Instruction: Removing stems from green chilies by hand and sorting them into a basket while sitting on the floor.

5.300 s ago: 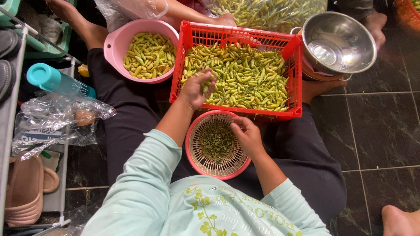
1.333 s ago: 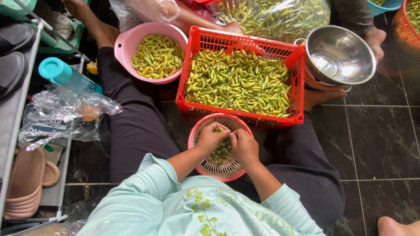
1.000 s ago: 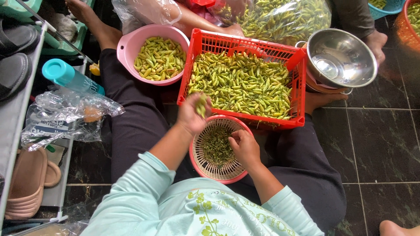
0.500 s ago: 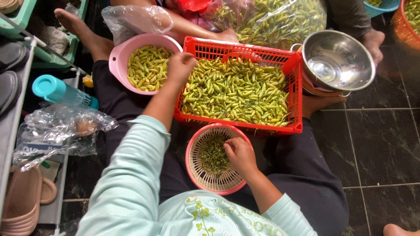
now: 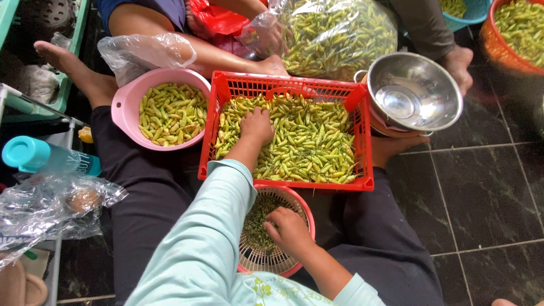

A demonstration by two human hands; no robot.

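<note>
- At the far left of the frame we see a teal bottle (image 5: 48, 158) lying above a crumpled clear plastic bag (image 5: 51, 207).
- Upper left of centre sits a pink bowl (image 5: 122, 105) filled with yellow-green chillies.
- In the centre stands our red crate (image 5: 362, 141), full of small green and yellow chillies (image 5: 306, 141).
- Our left hand (image 5: 256, 126) reaches in from the lower left and rests palm down on the chillies in the crate's left half, fingers curled into the pile; we cannot tell whether it grips any.
- Just below the crate, touching its near edge, sits a small pink sieve basket (image 5: 269, 258) with dark green stems in it.
- Our right hand (image 5: 289, 231) lies over the basket's right side, fingers bent loosely; what it holds, if anything, is hidden.
- Upper centre, a large clear bag of chillies (image 5: 340, 34) leans behind the crate.
- To the right of the crate sits a shiny steel bowl (image 5: 413, 96).
- In the upper right corner we see an orange basket (image 5: 490, 39) with more chillies.
</note>
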